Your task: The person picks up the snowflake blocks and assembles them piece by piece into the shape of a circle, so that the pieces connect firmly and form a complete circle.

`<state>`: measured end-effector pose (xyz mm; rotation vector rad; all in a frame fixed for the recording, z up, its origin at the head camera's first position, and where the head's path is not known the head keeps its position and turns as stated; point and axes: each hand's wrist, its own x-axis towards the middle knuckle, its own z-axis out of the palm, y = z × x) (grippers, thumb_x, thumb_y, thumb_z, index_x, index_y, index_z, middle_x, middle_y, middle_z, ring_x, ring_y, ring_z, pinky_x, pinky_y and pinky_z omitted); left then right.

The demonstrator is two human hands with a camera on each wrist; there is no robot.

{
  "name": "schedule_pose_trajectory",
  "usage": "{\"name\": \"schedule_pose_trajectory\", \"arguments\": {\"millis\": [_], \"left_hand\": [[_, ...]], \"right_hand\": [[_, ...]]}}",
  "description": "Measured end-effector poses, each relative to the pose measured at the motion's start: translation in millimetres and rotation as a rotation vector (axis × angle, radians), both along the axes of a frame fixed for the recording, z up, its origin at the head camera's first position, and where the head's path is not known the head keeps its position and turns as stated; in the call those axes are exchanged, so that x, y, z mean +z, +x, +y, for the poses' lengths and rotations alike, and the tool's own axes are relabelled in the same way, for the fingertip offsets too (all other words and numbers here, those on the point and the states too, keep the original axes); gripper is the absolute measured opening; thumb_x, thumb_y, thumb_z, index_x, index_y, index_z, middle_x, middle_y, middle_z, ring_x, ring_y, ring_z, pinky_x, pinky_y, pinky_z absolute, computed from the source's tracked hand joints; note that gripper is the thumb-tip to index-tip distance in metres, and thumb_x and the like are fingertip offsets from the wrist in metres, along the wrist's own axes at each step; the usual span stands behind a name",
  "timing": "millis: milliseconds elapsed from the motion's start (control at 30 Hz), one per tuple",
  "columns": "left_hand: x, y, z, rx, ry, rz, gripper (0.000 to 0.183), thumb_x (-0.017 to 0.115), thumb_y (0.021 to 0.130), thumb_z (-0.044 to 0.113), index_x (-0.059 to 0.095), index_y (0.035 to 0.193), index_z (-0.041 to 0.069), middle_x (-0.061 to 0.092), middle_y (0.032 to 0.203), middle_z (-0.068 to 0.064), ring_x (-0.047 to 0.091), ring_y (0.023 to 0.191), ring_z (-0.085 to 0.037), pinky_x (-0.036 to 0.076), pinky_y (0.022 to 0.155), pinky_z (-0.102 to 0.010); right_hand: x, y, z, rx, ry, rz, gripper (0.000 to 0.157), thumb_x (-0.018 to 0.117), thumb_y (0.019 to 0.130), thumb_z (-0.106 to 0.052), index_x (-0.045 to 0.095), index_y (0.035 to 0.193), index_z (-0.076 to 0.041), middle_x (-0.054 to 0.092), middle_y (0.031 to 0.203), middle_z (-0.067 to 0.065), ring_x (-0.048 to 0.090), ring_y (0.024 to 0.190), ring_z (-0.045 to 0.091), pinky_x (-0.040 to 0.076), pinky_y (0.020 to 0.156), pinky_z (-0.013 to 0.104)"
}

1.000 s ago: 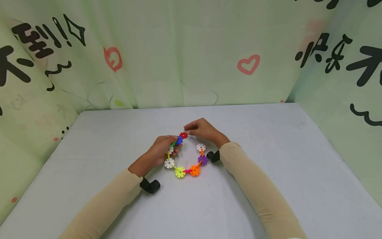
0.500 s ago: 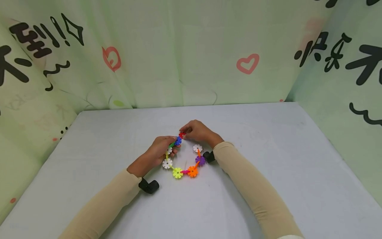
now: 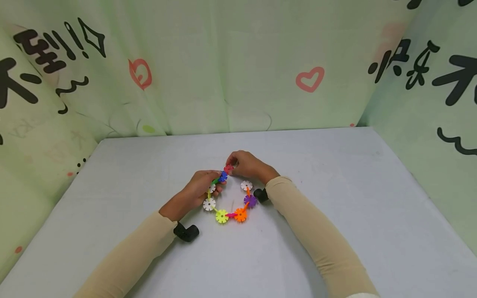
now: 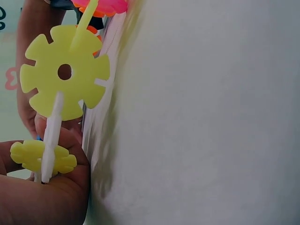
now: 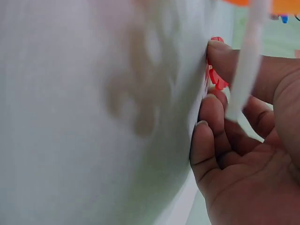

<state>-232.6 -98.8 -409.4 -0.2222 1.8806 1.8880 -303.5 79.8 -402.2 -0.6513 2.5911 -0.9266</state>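
Observation:
Notched plastic snowflake discs are joined edge to edge in an open ring, seen in the head view. My left hand [image 3: 199,185] grips the ring's left side, near a green disc [image 3: 215,181] and a blue disc [image 3: 222,177]. With thumb and fingers, my right hand [image 3: 250,166] pinches the red disc [image 3: 228,169] at the far end, against the blue one. A white disc [image 3: 246,186] forms the other end, below my right hand. Between lie a purple disc [image 3: 250,201], an orange disc [image 3: 240,215] and a yellow disc [image 4: 41,63], large in the left wrist view.
A white-covered table [image 3: 313,240] lies under both hands. Pale green curtains [image 3: 223,66] with black characters and red hearts hang behind and at both sides. Black camera mounts [image 3: 187,233] sit at the wrists.
My right hand has moved left and a little nearer, and its fingers now cover part of the red disc. The ring has shifted slightly left. My left hand keeps its grip.

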Motion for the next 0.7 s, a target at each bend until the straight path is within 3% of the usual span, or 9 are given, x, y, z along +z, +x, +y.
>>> {"name": "schedule_pose_trajectory", "arguments": {"millis": [133,333,700], "left_hand": [[0.5,0.2,0,-0.001,-0.007,0.002,0.035,0.044,0.105,0.020,0.049,0.131,-0.002,0.063,0.100,-0.011,0.054,0.066,-0.014,0.047,0.060,-0.020],[1.0,0.0,0,0.001,0.006,0.006,0.034,0.044,0.105,0.019,0.049,0.131,-0.003,0.062,0.099,-0.011,0.053,0.067,-0.014,0.047,0.059,-0.021],[0.9,-5.9,7,0.032,0.052,-0.008,0.033,0.044,0.105,0.018,0.050,0.133,0.001,0.062,0.098,-0.010,0.049,0.064,-0.013,0.045,0.057,-0.018]], "right_hand": [[-0.2,0.4,2,-0.003,-0.030,-0.009,0.023,0.073,0.087,-0.007,0.061,0.107,-0.004,0.060,0.096,0.007,0.054,0.088,0.021,0.048,0.081,0.029],[-0.1,-0.7,6,-0.054,-0.067,0.013,0.015,0.066,0.089,-0.004,0.067,0.103,-0.008,0.062,0.093,0.005,0.054,0.086,0.020,0.048,0.077,0.028],[0.7,4.1,24,-0.103,-0.163,-0.017,0.025,0.063,0.090,-0.003,0.069,0.114,-0.006,0.064,0.100,0.006,0.057,0.086,0.020,0.049,0.076,0.027]]}}
